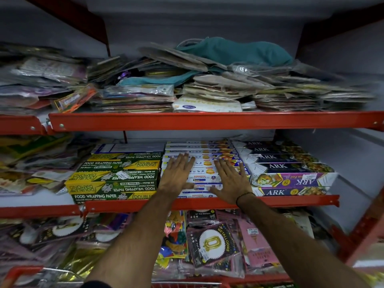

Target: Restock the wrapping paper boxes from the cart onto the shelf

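On the middle shelf (207,201), both hands (205,177) lie flat, fingers spread, gripping nothing, hiding white boxes (204,163).

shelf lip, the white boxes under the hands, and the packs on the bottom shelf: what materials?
Shelf lip: looks like painted metal, glossy red with visible screws. White boxes: probably printed cardboard, with crisp straight edges and a smooth print; both hands lie flat on top. Bottom-shelf balloon packs: clear plastic film, wrinkled and shiny.
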### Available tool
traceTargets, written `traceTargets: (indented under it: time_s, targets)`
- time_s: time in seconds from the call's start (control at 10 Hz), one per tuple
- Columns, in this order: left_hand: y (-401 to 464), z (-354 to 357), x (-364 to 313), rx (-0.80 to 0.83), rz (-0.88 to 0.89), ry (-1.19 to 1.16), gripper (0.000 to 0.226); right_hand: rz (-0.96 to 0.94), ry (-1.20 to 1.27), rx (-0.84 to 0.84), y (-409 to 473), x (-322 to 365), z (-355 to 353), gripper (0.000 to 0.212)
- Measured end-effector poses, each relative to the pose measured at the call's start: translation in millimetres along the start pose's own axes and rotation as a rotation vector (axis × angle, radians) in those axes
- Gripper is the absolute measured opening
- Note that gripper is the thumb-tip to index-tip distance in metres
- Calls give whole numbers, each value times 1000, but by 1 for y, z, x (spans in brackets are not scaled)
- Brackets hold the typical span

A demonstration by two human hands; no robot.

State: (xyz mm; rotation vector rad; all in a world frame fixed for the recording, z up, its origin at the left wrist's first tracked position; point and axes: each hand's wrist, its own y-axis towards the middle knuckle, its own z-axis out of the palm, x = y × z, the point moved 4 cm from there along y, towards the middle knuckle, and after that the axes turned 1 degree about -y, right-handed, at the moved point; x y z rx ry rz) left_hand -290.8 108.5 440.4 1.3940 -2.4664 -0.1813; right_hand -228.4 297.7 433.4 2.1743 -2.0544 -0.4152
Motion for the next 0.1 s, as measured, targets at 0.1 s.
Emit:
traceTargets:
  time_s: [0.1]
  targets:
    - [-28, -24, -7, -199, -14, 41, 93, 28, -19, -129, -27, -4, -22, 94]
